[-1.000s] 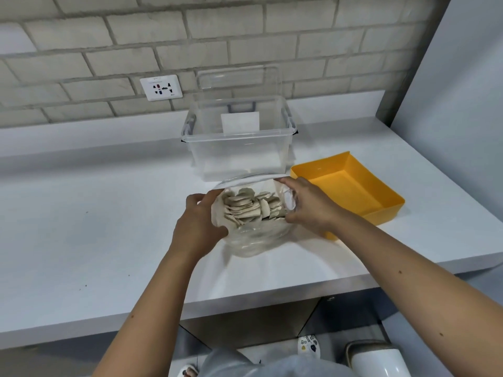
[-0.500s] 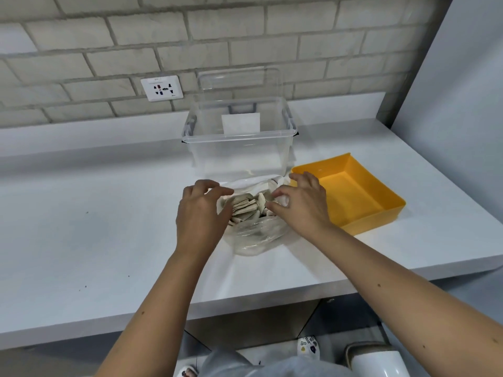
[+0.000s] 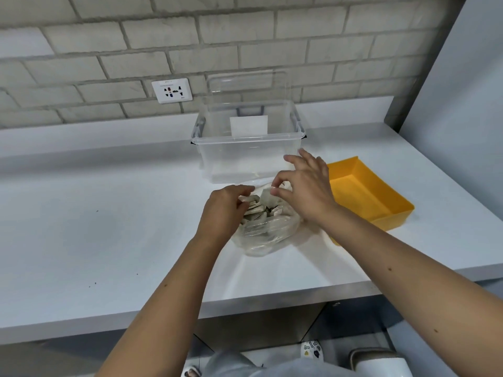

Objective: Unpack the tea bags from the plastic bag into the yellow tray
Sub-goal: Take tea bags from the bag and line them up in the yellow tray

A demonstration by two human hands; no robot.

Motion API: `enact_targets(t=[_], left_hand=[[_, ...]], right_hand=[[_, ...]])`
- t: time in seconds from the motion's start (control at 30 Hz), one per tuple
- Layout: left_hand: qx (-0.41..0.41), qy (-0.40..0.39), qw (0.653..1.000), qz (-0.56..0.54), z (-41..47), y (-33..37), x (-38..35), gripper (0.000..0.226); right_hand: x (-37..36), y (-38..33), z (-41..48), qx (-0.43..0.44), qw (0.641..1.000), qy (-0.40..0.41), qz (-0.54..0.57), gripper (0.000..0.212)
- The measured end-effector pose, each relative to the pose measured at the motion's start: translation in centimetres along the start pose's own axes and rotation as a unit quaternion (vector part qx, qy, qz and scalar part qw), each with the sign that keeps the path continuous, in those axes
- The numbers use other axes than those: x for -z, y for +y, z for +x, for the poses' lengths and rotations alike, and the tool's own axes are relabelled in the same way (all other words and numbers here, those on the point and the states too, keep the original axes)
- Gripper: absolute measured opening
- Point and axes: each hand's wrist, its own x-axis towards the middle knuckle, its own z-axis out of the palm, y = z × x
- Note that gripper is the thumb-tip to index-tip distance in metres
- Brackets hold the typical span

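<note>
Currently: clear crumpled plastic bag [image 3: 262,235] of flat beige tea bags [image 3: 254,210], on white counter [image 3: 109,213] just in front of clear plastic storage box [image 3: 245,159]. Left hand [image 3: 224,212] grips bag's left rim, fingers curled. Right hand [image 3: 306,190] pinches one pale tea bag [image 3: 268,197] between thumb and forefinger, just above bag's mouth. Yellow rectangular plastic tray [image 3: 364,191] to front right of box.

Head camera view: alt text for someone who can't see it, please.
The right hand pinches a tea bag at the mouth of a plastic bag the left hand holds on a counter. A yellow tray sits to its right, a clear bin behind.
</note>
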Motion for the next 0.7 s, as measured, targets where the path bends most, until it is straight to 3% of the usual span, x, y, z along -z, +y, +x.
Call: enact_targets(t=[0.2, 0.33, 0.43, 0.5, 0.57, 0.7], left_hand=[[-0.014, -0.099, 0.953, 0.287, 2.0, 0.7, -3.0, 0.017], [0.015, -0.085, 0.952, 0.295, 2.4, 0.5, -3.3, 0.017], [0.024, -0.044, 0.981, 0.185, 1.8, 0.1, -1.9, 0.022], [0.022, -0.023, 0.998, 0.057, 1.2, 0.3, -0.5, 0.014], [0.059, 0.005, 0.993, -0.098, 0.6, 0.7, 0.6, 0.008], [0.176, 0.009, 0.885, -0.431, -0.2, 1.8, 1.5, 0.003]], right_hand=[[0.6, 0.2, -0.5, -0.005, 1.0, -0.013, -0.019, 0.018], [0.5, 0.8, -1.1, -0.003, 1.0, -0.006, -0.008, 0.017], [1.1, 1.3, -1.3, 0.003, 0.999, 0.002, 0.035, 0.014], [1.6, 1.7, -1.3, 0.015, 0.998, 0.009, 0.067, 0.011], [2.3, 1.9, -1.5, 0.028, 0.992, -0.003, 0.124, 0.009], [3.3, 1.2, -1.8, 0.015, 0.945, -0.067, 0.321, 0.006]])
